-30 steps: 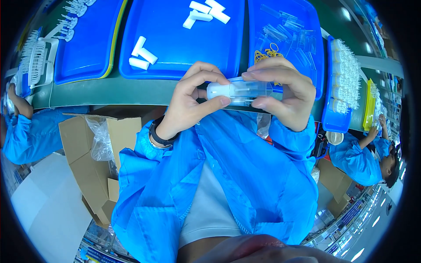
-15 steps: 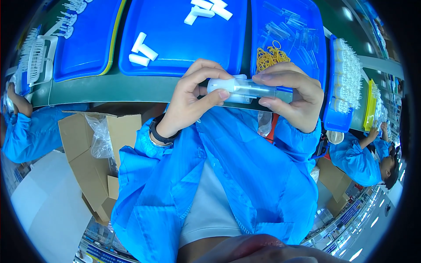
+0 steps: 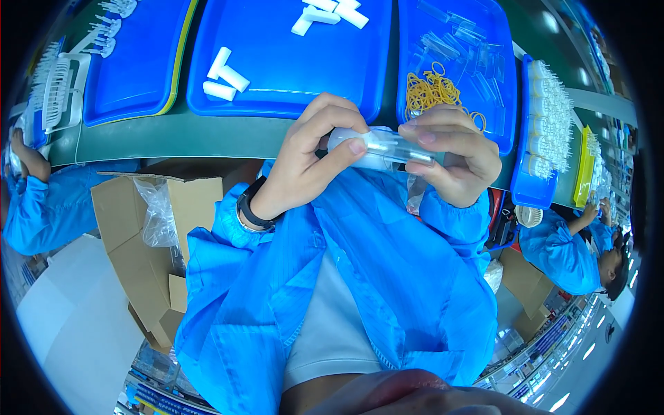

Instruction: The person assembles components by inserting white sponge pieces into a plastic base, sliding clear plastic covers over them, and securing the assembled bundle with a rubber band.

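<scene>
In front of my chest, my left hand pinches the left end of a white cylinder between thumb and fingers. My right hand grips a clear plastic tube at its right end. The tube lies nearly level and meets the white cylinder near my left fingertips; how far one sits inside the other is hard to tell. Another whitish piece shows just under the tube, partly hidden. Yellow rubber bands lie in a blue tray just beyond my right hand.
A middle blue tray holds several white cylinders. Clear tubes lie with the rubber bands. White bristly pieces fill a narrow tray at right. An open cardboard box stands at lower left. Co-workers in blue sleeves are at both sides.
My right hand has shifted slightly left and down, bringing the clear tube closer to my left hand and tilting it a little. The left hand has barely moved.
</scene>
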`<state>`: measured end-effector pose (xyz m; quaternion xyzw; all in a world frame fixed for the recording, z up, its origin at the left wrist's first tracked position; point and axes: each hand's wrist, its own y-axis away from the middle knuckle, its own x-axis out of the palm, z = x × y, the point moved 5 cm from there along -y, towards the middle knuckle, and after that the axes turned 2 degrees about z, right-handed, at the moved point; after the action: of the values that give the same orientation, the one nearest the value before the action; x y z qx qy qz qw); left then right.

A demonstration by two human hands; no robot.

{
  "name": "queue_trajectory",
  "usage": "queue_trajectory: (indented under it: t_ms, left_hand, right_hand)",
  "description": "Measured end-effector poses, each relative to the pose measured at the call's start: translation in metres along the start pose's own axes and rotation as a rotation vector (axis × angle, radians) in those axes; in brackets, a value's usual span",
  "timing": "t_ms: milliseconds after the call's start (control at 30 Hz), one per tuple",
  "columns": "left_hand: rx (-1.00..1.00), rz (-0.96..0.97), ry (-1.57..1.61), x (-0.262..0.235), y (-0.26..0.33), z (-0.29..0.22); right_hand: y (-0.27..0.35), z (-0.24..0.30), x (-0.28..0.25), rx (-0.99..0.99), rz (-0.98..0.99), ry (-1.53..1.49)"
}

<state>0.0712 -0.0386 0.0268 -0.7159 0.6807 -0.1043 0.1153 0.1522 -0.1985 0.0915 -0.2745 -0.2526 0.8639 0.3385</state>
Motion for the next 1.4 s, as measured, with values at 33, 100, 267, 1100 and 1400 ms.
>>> queue_trajectory:
  t_ms: [33, 100, 267, 1100, 1400]
  left_hand:
    - [-0.001, 0.000, 0.000, 0.000, 0.000, -0.001]
    - [0.001, 0.005, -0.046, 0.000, -0.001, -0.006]
    - [-0.046, 0.023, -0.120, -0.002, -0.001, -0.011]
    - [-0.440, 0.178, 1.236, 0.012, 0.020, 0.035]
    - [-0.431, 0.244, 1.124, 0.014, 0.020, 0.033]
  right_hand:
    - [0.003, -0.001, 0.002, 0.001, 0.000, 0.000]
    - [0.007, -0.005, 0.002, 0.028, -0.046, -0.055]
    - [0.006, -0.004, 0.001, 0.044, -0.011, -0.018]
    - [-0.011, -0.003, 0.015, 0.000, 0.151, 0.131]
    - [-0.001, -0.014, 0.007, 0.081, 0.244, -0.027]
